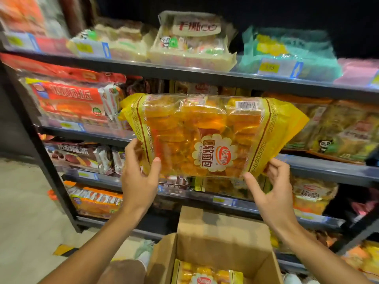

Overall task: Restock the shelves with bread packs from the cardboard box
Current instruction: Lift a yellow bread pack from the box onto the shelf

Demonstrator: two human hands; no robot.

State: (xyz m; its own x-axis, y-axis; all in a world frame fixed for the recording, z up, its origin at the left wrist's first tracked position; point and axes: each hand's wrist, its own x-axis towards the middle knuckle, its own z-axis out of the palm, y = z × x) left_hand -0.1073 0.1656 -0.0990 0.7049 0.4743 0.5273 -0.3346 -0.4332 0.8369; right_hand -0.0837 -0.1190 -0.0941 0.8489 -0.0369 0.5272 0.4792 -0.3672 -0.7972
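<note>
Both hands, left hand (139,177) and right hand (272,191), pinch only the bread pack's (209,134) bottom corners, so it may flop forward and snag the shelf (320,167) edge.

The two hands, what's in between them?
In the head view, the yellow bread pack sits between the left hand and right hand; each grips a bottom corner.

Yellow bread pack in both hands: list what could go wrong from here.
1. The left hand and right hand pinch only the lower edge of the yellow bread pack, so the slick wrapper might slip and drop toward the cardboard box.
2. The shelf row behind it looks crowded; pushing in could crush or dislodge neighbouring packs.
3. The pack is tilted, so a corner may catch the shelf edge above.
</note>
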